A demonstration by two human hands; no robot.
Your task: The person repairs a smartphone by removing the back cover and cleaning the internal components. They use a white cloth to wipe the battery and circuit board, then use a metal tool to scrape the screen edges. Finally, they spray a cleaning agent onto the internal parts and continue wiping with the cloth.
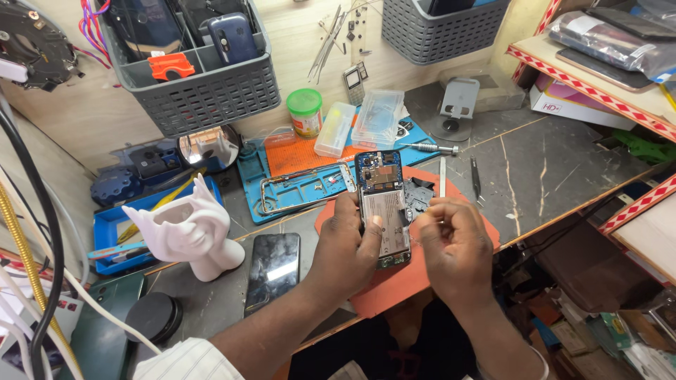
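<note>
- The left hand (345, 246) is closest to the camera. Its fingers are curled round the side of an opened phone (384, 207), with the thumb on the grey battery. This keeps the phone steady and tipped up so the person can see inside.
- The right hand (454, 243) sits just beside the phone's right edge. Its fingertips are pinched together, as if on something tiny, but it is too small to tell what.
- The phone is over a red work mat (422, 271) on the dark table (556, 169), so little parts do not roll off.
- A black phone (273, 271) lies face up to the left, near a white hand-shaped holder (186, 229).
- Behind, a blue repair tray (296, 186) keeps a metal phone frame (303, 186), and a screwdriver (429, 148) and tweezers (475, 177) lie within reach.
</note>
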